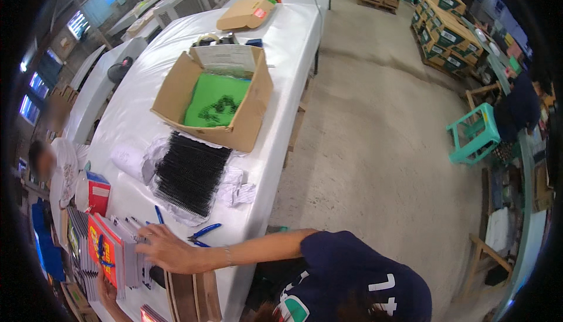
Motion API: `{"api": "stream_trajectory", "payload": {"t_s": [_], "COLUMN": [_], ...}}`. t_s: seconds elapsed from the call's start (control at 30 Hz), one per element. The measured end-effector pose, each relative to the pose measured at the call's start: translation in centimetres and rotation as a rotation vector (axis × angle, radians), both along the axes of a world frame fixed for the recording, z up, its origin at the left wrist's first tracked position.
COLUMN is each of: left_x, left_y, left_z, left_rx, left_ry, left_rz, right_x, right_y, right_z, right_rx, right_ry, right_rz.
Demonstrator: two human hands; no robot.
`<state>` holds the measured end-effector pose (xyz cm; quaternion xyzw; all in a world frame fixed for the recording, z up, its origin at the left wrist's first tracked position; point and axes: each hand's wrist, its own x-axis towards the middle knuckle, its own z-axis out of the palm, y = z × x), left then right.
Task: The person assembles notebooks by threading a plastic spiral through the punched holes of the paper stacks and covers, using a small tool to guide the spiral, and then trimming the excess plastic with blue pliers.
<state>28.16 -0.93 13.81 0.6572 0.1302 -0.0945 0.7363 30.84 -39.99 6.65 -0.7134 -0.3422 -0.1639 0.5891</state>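
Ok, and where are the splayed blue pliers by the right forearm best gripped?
Probably by both blue handles, coming from the upper right: they spread rightward from the pliers' head, and the right forearm lies close below.

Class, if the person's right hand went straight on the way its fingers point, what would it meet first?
Most likely the stacked books just beyond the right hand; depth is unclear, so its fingertips may already touch them.
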Motion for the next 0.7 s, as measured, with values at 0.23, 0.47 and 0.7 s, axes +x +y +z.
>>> {"api": "stream_trajectory", "payload": {"t_s": [0.23, 0.47, 0.7], "left_x": [0.0, 1.5, -1.3], "left_y": [4.4, 2.7, 6.2], "left_z": [-0.2, -2.5, -4.9], "left_rx": [0.183, 0.116, 1.107], "left_ry": [0.137, 0.063, -0.586], "left_rz": [0.253, 0.324, -0.001], "right_x": [4.0, 6.3, 6.0], "right_y": [11.9, 16.6, 18.4], "right_z": [6.4, 4.1, 4.3], "right_rx": [-0.060, -0.355, -0.259], "right_ry": [-0.210, -0.122, -0.432], "right_rz": [0.149, 0.115, 0.019]}}
